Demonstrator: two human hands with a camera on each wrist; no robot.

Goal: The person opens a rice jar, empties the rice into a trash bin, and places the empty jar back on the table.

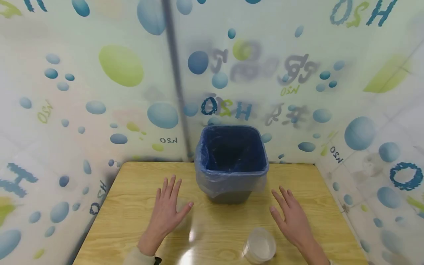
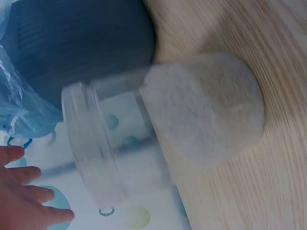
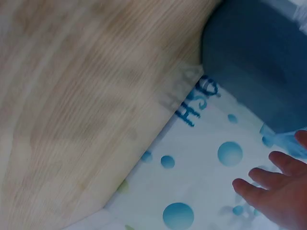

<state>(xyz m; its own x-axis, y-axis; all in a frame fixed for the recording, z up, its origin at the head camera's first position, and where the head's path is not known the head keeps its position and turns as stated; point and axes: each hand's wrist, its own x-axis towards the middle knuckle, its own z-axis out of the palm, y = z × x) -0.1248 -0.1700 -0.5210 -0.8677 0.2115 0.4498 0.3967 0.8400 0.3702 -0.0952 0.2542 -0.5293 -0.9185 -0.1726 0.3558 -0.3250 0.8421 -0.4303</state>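
Note:
In the head view my left hand (image 1: 168, 211) is over the left part of the wooden table, fingers spread and holding nothing. My right hand (image 1: 293, 221) is on the other side, fingers extended, also with nothing in it. Between them, nearer the front, stands a clear lidded jar (image 1: 260, 246). The left wrist view shows the jar (image 2: 206, 110) partly filled with a whitish substance, apart from the left fingers (image 2: 36, 194). Behind the jar is a dark trash bin (image 1: 230, 197) lined with a translucent blue bag (image 1: 218, 180); its dark inside shows no contents.
The table (image 1: 132, 206) has light wood grain, and its back edge meets a patterned sheet (image 1: 126, 99) printed with blue and green spots. More of that sheet rises at the left and right sides. Bright light reflects off the table's front.

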